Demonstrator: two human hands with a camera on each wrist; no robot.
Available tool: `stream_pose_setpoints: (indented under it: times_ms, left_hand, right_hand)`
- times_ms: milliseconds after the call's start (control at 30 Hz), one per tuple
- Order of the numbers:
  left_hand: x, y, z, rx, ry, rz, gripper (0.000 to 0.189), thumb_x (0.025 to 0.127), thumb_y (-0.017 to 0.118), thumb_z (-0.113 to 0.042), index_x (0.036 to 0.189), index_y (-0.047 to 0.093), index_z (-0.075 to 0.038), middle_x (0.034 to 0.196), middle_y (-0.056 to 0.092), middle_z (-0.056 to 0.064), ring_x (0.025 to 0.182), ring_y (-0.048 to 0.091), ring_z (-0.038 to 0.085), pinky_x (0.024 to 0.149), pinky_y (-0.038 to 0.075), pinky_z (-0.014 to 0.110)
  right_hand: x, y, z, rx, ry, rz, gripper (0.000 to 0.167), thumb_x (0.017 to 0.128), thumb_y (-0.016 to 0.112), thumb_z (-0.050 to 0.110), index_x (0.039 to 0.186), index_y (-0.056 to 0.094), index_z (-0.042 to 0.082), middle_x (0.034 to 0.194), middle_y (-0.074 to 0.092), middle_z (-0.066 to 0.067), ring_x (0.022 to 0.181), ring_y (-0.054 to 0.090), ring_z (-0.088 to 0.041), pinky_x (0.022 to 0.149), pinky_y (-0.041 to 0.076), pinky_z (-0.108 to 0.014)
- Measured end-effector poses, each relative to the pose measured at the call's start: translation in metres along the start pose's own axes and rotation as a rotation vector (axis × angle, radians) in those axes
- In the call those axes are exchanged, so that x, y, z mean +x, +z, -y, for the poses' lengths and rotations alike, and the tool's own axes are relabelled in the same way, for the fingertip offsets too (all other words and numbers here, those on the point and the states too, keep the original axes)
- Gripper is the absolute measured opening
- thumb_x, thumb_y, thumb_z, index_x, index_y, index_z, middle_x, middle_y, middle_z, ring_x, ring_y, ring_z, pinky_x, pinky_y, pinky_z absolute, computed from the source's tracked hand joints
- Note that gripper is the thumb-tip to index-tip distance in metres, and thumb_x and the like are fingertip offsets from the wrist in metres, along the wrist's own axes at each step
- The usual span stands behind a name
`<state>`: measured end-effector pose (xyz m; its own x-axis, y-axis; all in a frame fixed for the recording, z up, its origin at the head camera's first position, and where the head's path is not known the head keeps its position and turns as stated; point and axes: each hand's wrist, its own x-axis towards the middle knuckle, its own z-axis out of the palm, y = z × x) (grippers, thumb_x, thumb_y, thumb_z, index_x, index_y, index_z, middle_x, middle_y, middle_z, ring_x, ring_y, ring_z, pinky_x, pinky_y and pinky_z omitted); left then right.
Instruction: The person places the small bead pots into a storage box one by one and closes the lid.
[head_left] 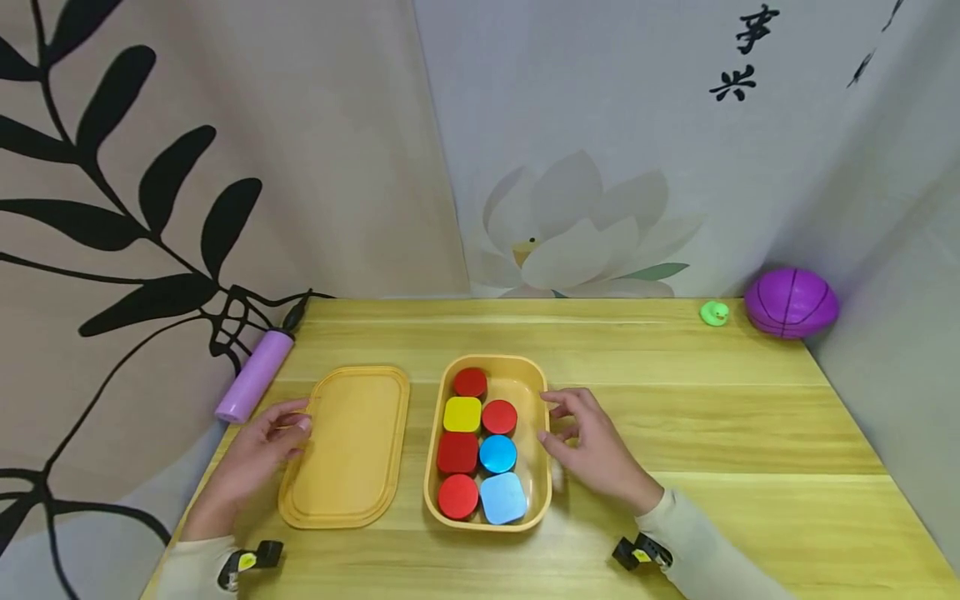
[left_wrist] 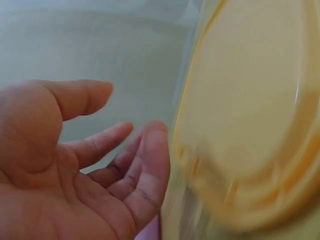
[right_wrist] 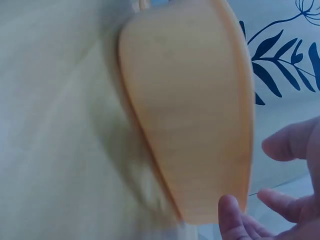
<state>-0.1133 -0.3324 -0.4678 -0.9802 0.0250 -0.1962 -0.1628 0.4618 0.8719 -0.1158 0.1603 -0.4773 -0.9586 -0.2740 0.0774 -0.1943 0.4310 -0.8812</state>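
Observation:
A yellow-orange plastic box (head_left: 531, 396) stands uncovered on the table, holding several blocks: round red ones (head_left: 457, 497), a red square (head_left: 457, 452), a yellow square (head_left: 462, 414), a blue round (head_left: 497, 454) and a light blue square (head_left: 503, 498). To its left lies the matching flat lid (head_left: 348, 450). My left hand (head_left: 258, 450) is beside the lid's left edge, fingers loosely bent, nothing in its grasp in the left wrist view. At the box's right rim is my right hand (head_left: 592, 442), thumb and fingers spread apart; the right wrist view shows the box's outer wall (right_wrist: 185, 115) beside its fingertips.
A purple cylinder (head_left: 257, 375) lies at the table's left edge. At the back right sit a small green duck (head_left: 714, 313) and a purple ball (head_left: 792, 302). Printed curtains hang behind the wooden table (head_left: 675, 400).

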Motion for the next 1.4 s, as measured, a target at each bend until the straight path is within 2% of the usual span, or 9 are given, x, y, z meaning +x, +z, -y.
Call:
stream_pose_setpoints:
  times_ms: [167, 400, 567, 700, 867, 1000, 1133, 1267, 1400]
  left_hand:
    - [0.001, -0.019, 0.019, 0.077, -0.030, -0.027, 0.061, 0.111, 0.058, -0.030, 0.157, 0.039, 0.005, 0.140, 0.056, 0.026, 0.102, 0.063, -0.001, 0.084, 0.060, 0.027]
    - [0.007, -0.028, 0.038, 0.061, -0.055, 0.003, 0.061, 0.108, 0.063, -0.016, 0.155, 0.037, 0.013, 0.137, 0.060, 0.033, 0.097, 0.066, -0.002, 0.082, 0.061, 0.026]
    - [0.011, -0.026, 0.036, 0.048, -0.067, 0.030, 0.061, 0.103, 0.069, -0.009, 0.152, 0.040, 0.014, 0.132, 0.065, 0.035, 0.093, 0.068, 0.000, 0.079, 0.062, 0.027]
    - [0.014, -0.023, 0.033, 0.067, -0.089, 0.030, 0.062, 0.100, 0.071, -0.006, 0.151, 0.041, 0.014, 0.123, 0.071, 0.028, 0.089, 0.068, 0.000, 0.075, 0.061, 0.028]
    - [0.016, -0.016, 0.029, 0.126, -0.100, -0.040, 0.062, 0.096, 0.076, -0.004, 0.148, 0.045, 0.014, 0.111, 0.076, 0.022, 0.081, 0.068, 0.003, 0.068, 0.060, 0.028]
    - [0.016, -0.011, 0.026, 0.149, -0.119, -0.092, 0.058, 0.097, 0.074, -0.004, 0.146, 0.048, 0.013, 0.109, 0.075, 0.022, 0.079, 0.068, 0.008, 0.066, 0.058, 0.028]
    - [0.017, -0.009, 0.024, 0.174, -0.096, -0.134, 0.049, 0.099, 0.070, -0.006, 0.142, 0.055, 0.013, 0.107, 0.074, 0.017, 0.080, 0.063, 0.001, 0.067, 0.055, 0.023]
    - [0.017, -0.009, 0.024, 0.121, -0.067, -0.110, 0.045, 0.103, 0.067, -0.009, 0.140, 0.058, 0.014, 0.110, 0.072, 0.013, 0.083, 0.061, -0.003, 0.068, 0.056, 0.022]
    - [0.015, -0.009, 0.024, -0.061, -0.103, -0.003, 0.055, 0.106, 0.065, -0.014, 0.149, 0.048, 0.015, 0.122, 0.072, 0.008, 0.092, 0.069, 0.000, 0.078, 0.062, 0.026]
  right_hand:
    - [-0.004, 0.005, -0.006, -0.015, 0.018, 0.034, 0.056, 0.097, 0.078, 0.016, 0.148, 0.056, 0.007, 0.142, 0.054, -0.011, 0.112, 0.064, -0.025, 0.087, 0.059, -0.031]
    - [-0.005, 0.011, -0.010, -0.016, 0.026, 0.059, 0.058, 0.097, 0.077, 0.019, 0.149, 0.054, 0.007, 0.145, 0.053, -0.009, 0.116, 0.061, -0.027, 0.088, 0.059, -0.029]
    - [-0.006, 0.011, -0.009, -0.017, 0.045, 0.058, 0.058, 0.098, 0.077, 0.019, 0.149, 0.054, 0.008, 0.146, 0.053, -0.012, 0.115, 0.061, -0.024, 0.088, 0.058, -0.028]
    - [-0.006, 0.011, -0.008, -0.024, 0.050, 0.064, 0.058, 0.098, 0.076, 0.020, 0.150, 0.054, 0.008, 0.146, 0.053, -0.012, 0.116, 0.061, -0.025, 0.088, 0.058, -0.027]
    - [-0.005, 0.011, -0.007, -0.034, 0.046, 0.062, 0.058, 0.098, 0.076, 0.020, 0.150, 0.054, 0.009, 0.146, 0.053, -0.010, 0.115, 0.061, -0.024, 0.089, 0.058, -0.028]
    - [-0.005, 0.011, -0.009, -0.031, 0.039, 0.064, 0.057, 0.098, 0.076, 0.020, 0.150, 0.054, 0.008, 0.145, 0.054, -0.011, 0.114, 0.061, -0.023, 0.089, 0.058, -0.028]
    - [-0.004, 0.010, -0.010, -0.026, 0.031, 0.067, 0.057, 0.098, 0.076, 0.021, 0.149, 0.054, 0.008, 0.144, 0.054, -0.013, 0.112, 0.061, -0.022, 0.089, 0.058, -0.029]
    - [-0.003, 0.009, -0.011, -0.028, 0.029, 0.068, 0.057, 0.098, 0.076, 0.020, 0.149, 0.055, 0.008, 0.143, 0.055, -0.013, 0.110, 0.062, -0.021, 0.088, 0.058, -0.029]
    - [-0.003, 0.009, -0.011, -0.033, 0.024, 0.071, 0.057, 0.098, 0.076, 0.020, 0.149, 0.054, 0.008, 0.143, 0.055, -0.014, 0.110, 0.062, -0.020, 0.088, 0.058, -0.028]
